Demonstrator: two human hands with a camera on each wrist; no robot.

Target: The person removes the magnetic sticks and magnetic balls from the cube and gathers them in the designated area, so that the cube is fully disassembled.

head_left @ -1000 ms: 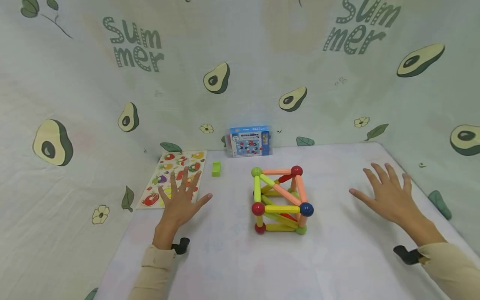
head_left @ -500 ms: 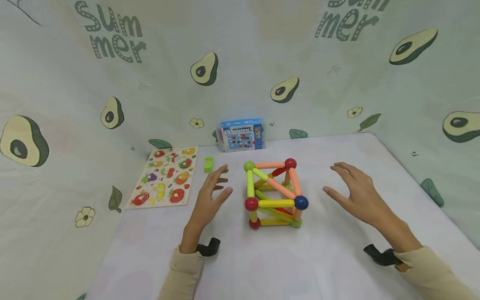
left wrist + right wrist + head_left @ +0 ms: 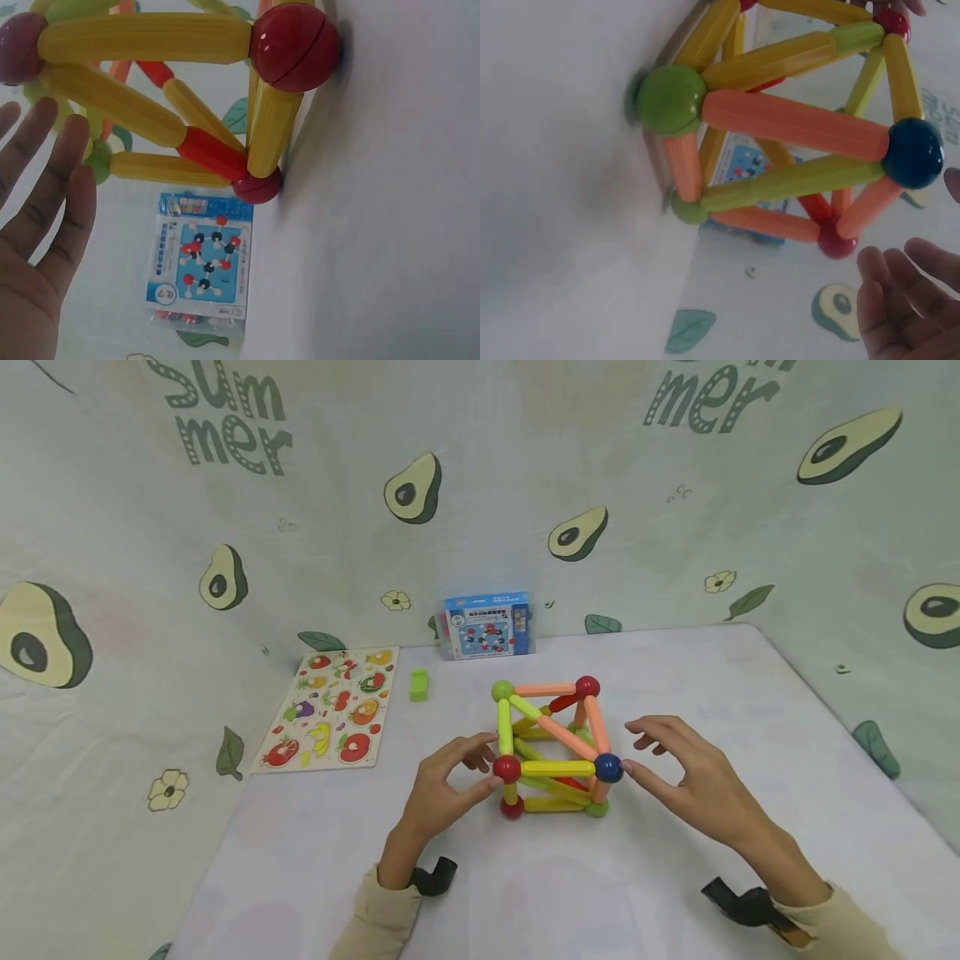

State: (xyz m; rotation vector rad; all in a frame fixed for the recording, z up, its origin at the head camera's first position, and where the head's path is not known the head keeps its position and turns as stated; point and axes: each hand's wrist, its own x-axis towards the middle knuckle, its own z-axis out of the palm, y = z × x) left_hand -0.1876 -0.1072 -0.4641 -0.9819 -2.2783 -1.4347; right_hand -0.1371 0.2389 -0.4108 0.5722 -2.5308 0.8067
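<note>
A cube-like frame of coloured rods [image 3: 557, 768] and balls stands on the table in the middle of the head view. Diagonal rods cross its sides. My left hand [image 3: 438, 789] is at its left side, thumb tip right at the red front ball [image 3: 507, 768]. On the other side my right hand [image 3: 697, 785] has its thumb tip at the blue ball [image 3: 608, 767], with the fingers lifted and loosely bent. Relaxed fingers [image 3: 64, 172] lie along the frame in the left wrist view. The right wrist view shows the right fingers [image 3: 900, 292] beside the frame's upper corner, gripping nothing.
A board with fruit pictures [image 3: 330, 706] lies at the back left. Near it is a small green block [image 3: 418, 685]. Against the cloth backdrop [image 3: 480, 485] stands a blue and white packaged set [image 3: 487, 627]. The white table [image 3: 570, 893] runs toward me.
Both hands have moved inward from wide apart, spread fingers now loosely bent, to the two sides of the rod frame. The frame keeps its place while the head view has shifted slightly.
</note>
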